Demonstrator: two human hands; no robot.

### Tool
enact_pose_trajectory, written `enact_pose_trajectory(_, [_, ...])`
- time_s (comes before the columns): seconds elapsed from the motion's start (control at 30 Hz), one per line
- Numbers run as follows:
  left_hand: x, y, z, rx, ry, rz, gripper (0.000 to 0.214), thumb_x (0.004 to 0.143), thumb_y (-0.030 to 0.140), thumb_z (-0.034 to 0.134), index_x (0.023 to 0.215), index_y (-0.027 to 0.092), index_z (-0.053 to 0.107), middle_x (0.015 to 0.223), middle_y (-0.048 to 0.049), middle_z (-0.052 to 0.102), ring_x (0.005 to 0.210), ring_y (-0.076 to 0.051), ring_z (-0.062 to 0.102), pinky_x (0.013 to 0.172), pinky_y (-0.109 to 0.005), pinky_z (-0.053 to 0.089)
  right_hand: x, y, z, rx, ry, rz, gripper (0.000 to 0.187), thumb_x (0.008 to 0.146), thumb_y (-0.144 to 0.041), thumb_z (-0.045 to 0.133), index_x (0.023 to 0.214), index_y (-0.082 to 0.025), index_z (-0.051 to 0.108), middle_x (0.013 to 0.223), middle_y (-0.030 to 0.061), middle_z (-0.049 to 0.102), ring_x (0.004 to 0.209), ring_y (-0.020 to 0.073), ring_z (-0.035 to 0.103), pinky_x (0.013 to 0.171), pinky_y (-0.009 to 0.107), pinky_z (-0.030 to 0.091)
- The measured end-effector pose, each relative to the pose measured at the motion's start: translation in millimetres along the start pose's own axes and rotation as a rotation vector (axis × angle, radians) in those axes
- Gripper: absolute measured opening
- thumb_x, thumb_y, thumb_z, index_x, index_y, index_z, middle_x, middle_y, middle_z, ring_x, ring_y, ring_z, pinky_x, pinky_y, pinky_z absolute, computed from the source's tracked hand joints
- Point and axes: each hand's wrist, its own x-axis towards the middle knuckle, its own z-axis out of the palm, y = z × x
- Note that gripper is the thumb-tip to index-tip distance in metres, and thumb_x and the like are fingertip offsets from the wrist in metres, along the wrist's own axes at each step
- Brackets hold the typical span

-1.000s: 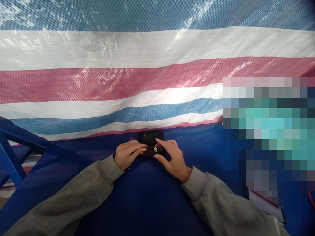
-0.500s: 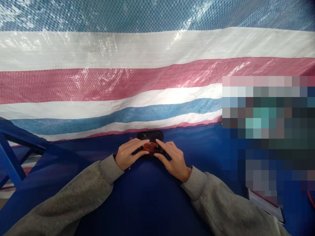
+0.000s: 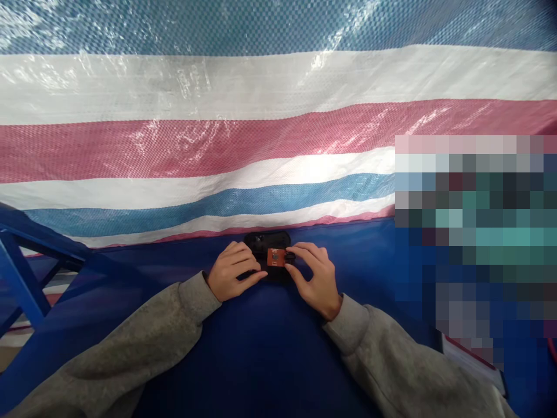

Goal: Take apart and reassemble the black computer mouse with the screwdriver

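Observation:
A small orange-red piece like a circuit board (image 3: 275, 257), with a dark square at its middle and a dark rounded part at its right end, is tilted above a black shell-like tray (image 3: 277, 275). My right hand (image 3: 317, 278) grips its right end between thumb and fingers. My left hand (image 3: 235, 271) is just left of it, fingers curled and thumb stretched apart, with nothing visible in its grasp. Behind the board lies an elongated black case part (image 3: 272, 239) with rounded ends. The fingers hide part of the black tray.
The blue tabletop (image 3: 217, 354) meets a striped plastic sheet (image 3: 217, 145) hanging at its back edge. A blue metal frame (image 3: 26, 273) stands at left. At right, a pale flat object with a dark corner (image 3: 478, 363) lies near my sleeve, below a blurred area.
Both hands had fingers at the orange-red board; my left hand has let go and drawn slightly left. The board has shifted right and tilted in my right hand.

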Motion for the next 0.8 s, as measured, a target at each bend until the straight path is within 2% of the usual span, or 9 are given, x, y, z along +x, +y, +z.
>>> enact_pose_trajectory(0.13, [-1.4,2.6,0.3,-0.009,-0.133,0.089,0.012,0.08,0.027,0.073,0.079,0.018,0.066,0.067,-0.0005,0.067,0.069,-0.016,0.057,0.064,-0.032,0.039,-2.0,-0.5,1.9,-0.073,-0.115,-0.025,0.015,0.084,-0.022,0.061,0.098,-0.018,0.065,0.097,0.0078,0.068,0.087,0.0231,0.062,0.075,0.038,0.038])
enact_pose_trajectory(0.23, [-0.6,3.8,0.7,-0.005,-0.181,0.106,0.006,0.083,0.023,0.069,0.081,0.019,0.066,0.068,-0.001,0.068,0.07,-0.016,0.058,0.065,-0.033,0.039,-2.6,-0.5,4.1,-0.115,-0.183,-0.031,0.013,0.083,-0.021,0.06,0.095,-0.017,0.065,0.094,0.0076,0.068,0.085,0.0231,0.06,0.074,0.038,0.037])
enact_pose_trajectory(0.4, [-0.6,2.9,2.1,-0.004,-0.188,0.117,0.004,0.084,0.021,0.068,0.081,0.019,0.065,0.07,-0.0012,0.07,0.07,-0.016,0.057,0.063,-0.032,0.04,-2.1,-1.7,4.1,-0.147,-0.226,-0.05,0.016,0.082,-0.019,0.06,0.096,-0.017,0.065,0.096,0.0086,0.067,0.087,0.0237,0.057,0.073,0.038,0.037])
enact_pose_trajectory(0.8, [-2.7,0.9,4.6,-0.011,-0.197,0.118,0.003,0.085,0.02,0.067,0.083,0.019,0.066,0.074,-0.0021,0.072,0.073,-0.017,0.059,0.065,-0.033,0.041,-3.4,0.0,6.2,-0.163,-0.237,-0.02,0.018,0.083,-0.018,0.059,0.099,-0.016,0.066,0.097,0.0095,0.065,0.09,0.0252,0.054,0.074,0.04,0.039])
